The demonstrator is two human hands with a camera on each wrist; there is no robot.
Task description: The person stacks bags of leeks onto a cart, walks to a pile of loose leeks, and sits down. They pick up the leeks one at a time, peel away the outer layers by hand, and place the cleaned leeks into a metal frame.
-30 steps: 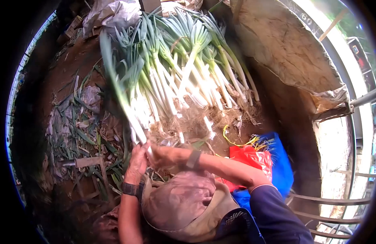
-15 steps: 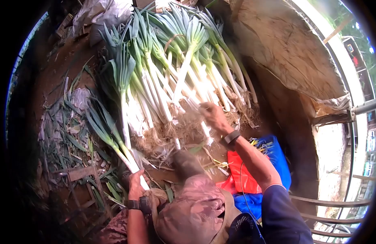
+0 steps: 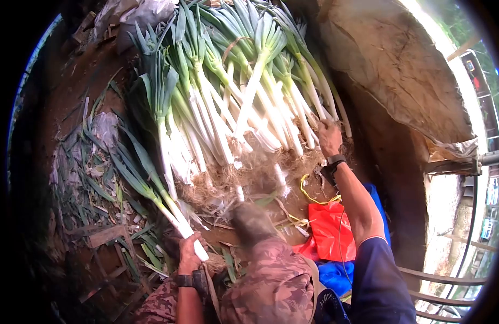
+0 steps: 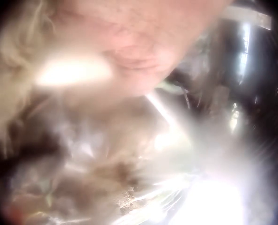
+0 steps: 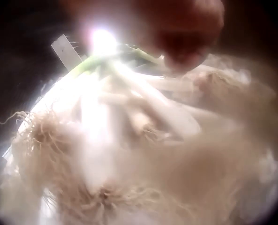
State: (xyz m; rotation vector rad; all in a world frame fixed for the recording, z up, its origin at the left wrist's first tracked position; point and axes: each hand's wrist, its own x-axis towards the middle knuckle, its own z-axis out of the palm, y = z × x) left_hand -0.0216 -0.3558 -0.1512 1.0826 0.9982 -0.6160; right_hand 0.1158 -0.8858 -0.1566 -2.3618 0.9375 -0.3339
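My left hand grips a leek near its white root end, low on the left in the head view. That leek's green leaves point up and to the left. In the left wrist view a blurred part of the hand fills the top. My right hand is at the right end of a large pile of leeks, fingers curled on the lower white stem of one. Stringy roots and white stems of the pile show below that hand in the right wrist view.
Trimmed leaves and scraps lie on the ground at left, by a piece of wood. A red bag, blue plastic and yellow cord are near the right arm. A brown sheet hangs at right.
My two hands were together at a leek's root end. The right hand has since moved up and right to the pile's far right end. The left stays low, gripping a leek.
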